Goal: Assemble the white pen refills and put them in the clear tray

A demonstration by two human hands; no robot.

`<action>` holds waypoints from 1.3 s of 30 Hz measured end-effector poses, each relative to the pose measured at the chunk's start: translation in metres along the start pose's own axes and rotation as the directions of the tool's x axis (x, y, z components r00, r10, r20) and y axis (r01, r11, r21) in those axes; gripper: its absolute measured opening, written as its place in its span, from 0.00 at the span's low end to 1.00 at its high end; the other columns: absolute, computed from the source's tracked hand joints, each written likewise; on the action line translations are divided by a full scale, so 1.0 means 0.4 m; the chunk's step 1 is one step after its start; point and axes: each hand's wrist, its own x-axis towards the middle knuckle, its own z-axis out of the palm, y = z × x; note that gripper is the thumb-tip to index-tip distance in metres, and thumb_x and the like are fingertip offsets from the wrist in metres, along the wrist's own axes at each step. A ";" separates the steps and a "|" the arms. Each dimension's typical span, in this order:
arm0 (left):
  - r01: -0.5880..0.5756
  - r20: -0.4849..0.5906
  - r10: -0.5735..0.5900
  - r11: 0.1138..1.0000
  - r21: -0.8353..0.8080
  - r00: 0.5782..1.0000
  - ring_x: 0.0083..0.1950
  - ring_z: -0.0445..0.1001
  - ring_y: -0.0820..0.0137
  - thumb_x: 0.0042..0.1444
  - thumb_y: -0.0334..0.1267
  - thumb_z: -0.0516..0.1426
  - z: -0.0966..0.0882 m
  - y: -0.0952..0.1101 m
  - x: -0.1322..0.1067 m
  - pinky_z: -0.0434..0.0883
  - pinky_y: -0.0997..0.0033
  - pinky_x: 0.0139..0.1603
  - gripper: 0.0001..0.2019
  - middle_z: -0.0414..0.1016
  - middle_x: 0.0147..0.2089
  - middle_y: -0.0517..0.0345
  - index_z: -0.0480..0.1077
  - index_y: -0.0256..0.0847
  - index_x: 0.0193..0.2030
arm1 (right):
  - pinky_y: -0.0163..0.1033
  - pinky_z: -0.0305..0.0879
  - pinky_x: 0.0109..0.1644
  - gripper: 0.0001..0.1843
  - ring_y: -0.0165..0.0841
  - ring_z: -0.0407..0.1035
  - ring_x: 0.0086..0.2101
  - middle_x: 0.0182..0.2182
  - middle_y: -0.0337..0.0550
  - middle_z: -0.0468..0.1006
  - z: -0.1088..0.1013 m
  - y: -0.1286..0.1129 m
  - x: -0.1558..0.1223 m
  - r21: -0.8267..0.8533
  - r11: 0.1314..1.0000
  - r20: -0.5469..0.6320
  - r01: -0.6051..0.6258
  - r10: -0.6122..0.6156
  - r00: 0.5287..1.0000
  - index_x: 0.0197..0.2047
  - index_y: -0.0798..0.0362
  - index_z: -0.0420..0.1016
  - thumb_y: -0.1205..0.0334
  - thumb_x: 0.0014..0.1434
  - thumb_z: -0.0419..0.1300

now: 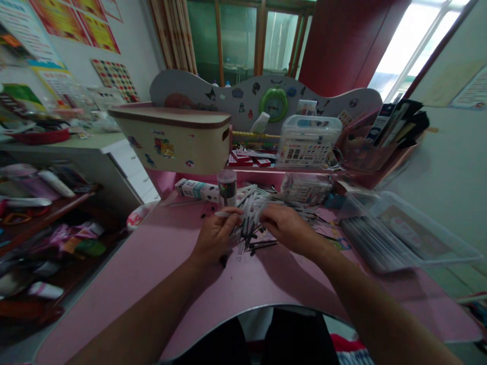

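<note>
My left hand (216, 234) is closed in a pinch at the left side of a pile of slim parts. A pale, slender piece (223, 215) shows at its thumb and forefinger; its exact kind is unclear. On the other side of the pile is my right hand (284, 226), fingers curled together, and what they hold is hidden. Between the hands lies the heap of clear and white pen-like tubes (249, 208) with thin black pieces (263, 245) among them. A dark-labelled cylindrical container (227, 187) stands just behind my left hand.
The pink desk (160, 263) has a curved front edge. At right sits a clear plastic box (429, 253) beside a stack of thin clear packets (369, 243). Behind are a long printed carton (198, 189), a lidded cream bin (178, 144), and a clear handled case (309, 144) on the shelf.
</note>
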 end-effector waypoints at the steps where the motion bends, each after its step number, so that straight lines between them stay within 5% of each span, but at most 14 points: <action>1: 0.081 -0.017 -0.082 0.993 -0.084 0.996 0.37 0.79 0.66 0.63 0.48 0.57 0.000 0.002 0.000 0.75 0.66 0.41 0.13 0.80 0.37 0.54 0.74 0.40 0.41 | 0.39 0.64 0.45 0.10 0.38 0.72 0.40 0.38 0.49 0.78 0.002 0.014 -0.006 -0.075 0.996 0.099 -0.050 0.058 0.993 0.39 0.56 0.79 0.71 0.64 0.56; 5: 0.236 -0.005 -0.256 0.901 -0.364 0.967 0.26 0.76 0.71 0.62 0.57 0.55 0.004 0.005 -0.001 0.72 0.72 0.27 0.20 0.80 0.36 0.54 0.67 0.40 0.40 | 0.39 0.63 0.41 0.12 0.40 0.74 0.40 0.44 0.53 0.78 0.037 0.043 -0.036 -0.265 0.954 0.305 -0.144 0.224 0.926 0.42 0.56 0.80 0.68 0.65 0.54; 15: 0.382 0.130 -0.373 0.755 -0.533 0.919 0.26 0.75 0.76 0.45 0.39 0.70 0.010 0.002 0.007 0.73 0.77 0.28 0.18 0.80 0.35 0.57 0.69 0.37 0.39 | 0.40 0.61 0.45 0.12 0.39 0.73 0.43 0.45 0.51 0.79 0.067 0.046 -0.049 -0.174 0.962 0.253 -0.212 0.252 0.934 0.43 0.55 0.78 0.68 0.62 0.53; 20: 0.426 0.113 -0.436 0.736 -0.527 0.893 0.25 0.73 0.75 0.48 0.40 0.69 0.014 -0.004 0.009 0.64 0.81 0.19 0.15 0.80 0.32 0.55 0.71 0.37 0.38 | 0.39 0.58 0.41 0.09 0.39 0.72 0.41 0.40 0.51 0.79 0.053 0.055 -0.055 -0.207 0.961 0.195 -0.182 0.223 0.955 0.39 0.55 0.77 0.68 0.59 0.55; 23: 0.423 0.099 -0.449 0.716 -0.555 0.888 0.27 0.76 0.74 0.50 0.38 0.68 0.014 0.000 0.010 0.67 0.81 0.21 0.13 0.80 0.32 0.55 0.71 0.37 0.38 | 0.38 0.55 0.39 0.07 0.38 0.69 0.39 0.38 0.50 0.78 0.037 0.072 -0.059 -0.190 0.965 0.141 -0.182 0.210 0.967 0.36 0.55 0.75 0.68 0.57 0.56; 32: 0.480 0.093 -0.552 0.615 -0.625 0.829 0.31 0.82 0.72 0.60 0.33 0.63 0.013 0.005 0.010 0.75 0.81 0.25 0.07 0.81 0.35 0.54 0.68 0.37 0.40 | 0.33 0.49 0.30 0.04 0.28 0.56 0.25 0.22 0.32 0.61 0.023 0.087 -0.067 0.403 0.904 -0.064 -0.142 0.182 0.981 0.27 0.51 0.62 0.70 0.47 0.53; 39: 0.492 0.094 -0.567 0.608 -0.623 0.818 0.31 0.82 0.72 0.60 0.34 0.63 0.015 0.010 0.008 0.75 0.83 0.25 0.07 0.81 0.35 0.55 0.68 0.38 0.40 | 0.33 0.51 0.30 0.02 0.28 0.56 0.25 0.22 0.33 0.61 0.043 0.080 -0.064 0.499 0.858 -0.081 -0.119 0.183 0.980 0.26 0.51 0.63 0.67 0.46 0.53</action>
